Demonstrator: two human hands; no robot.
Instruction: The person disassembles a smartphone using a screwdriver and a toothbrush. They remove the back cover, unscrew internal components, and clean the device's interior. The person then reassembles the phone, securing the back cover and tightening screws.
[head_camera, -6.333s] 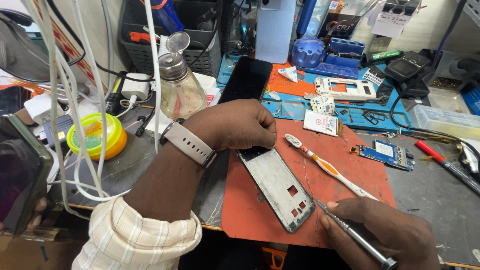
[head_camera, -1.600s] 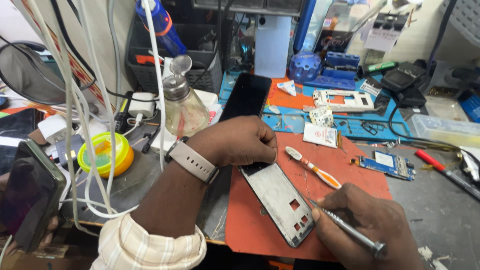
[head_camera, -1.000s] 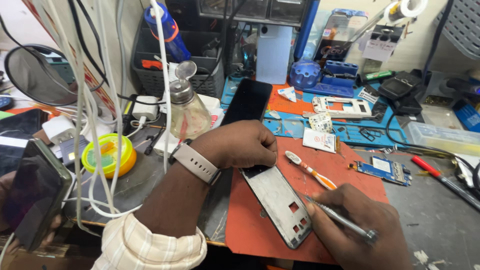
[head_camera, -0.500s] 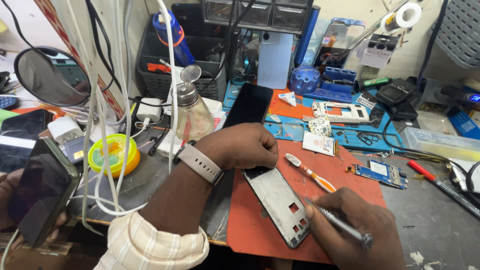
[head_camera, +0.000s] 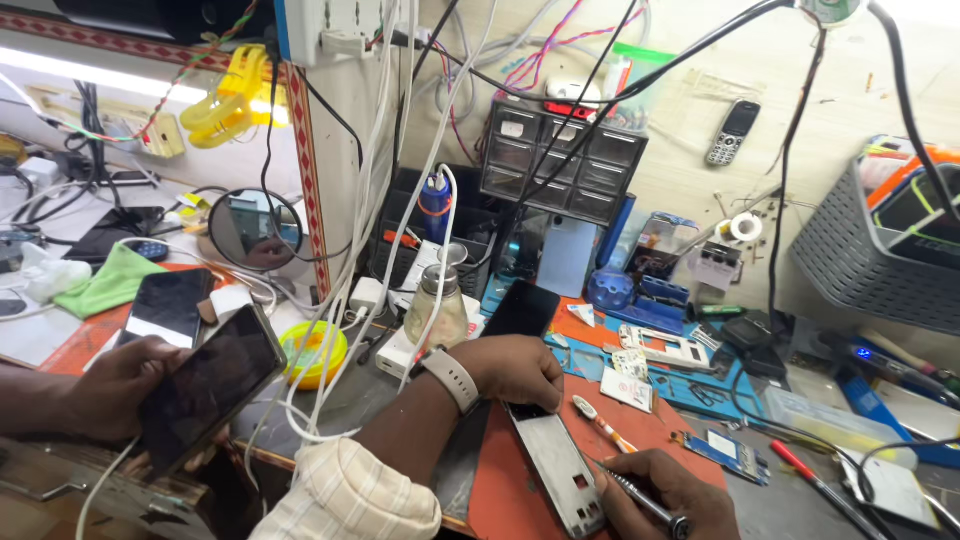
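Left hand (head_camera: 515, 370) clamps the frame's (head_camera: 560, 475) top end; right hand (head_camera: 670, 495) closed around a screwdriver (head_camera: 640, 498) beside it. Thin, stiff, likely fragile: hold edges.

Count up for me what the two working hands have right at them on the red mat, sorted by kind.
Phone frames: 1, the grey frame pinned by the left hand.
Metal hand tools: 1, the tool in the right hand.
Brushes: 1, the orange-handled brush lying beside the frame.
Total: 3
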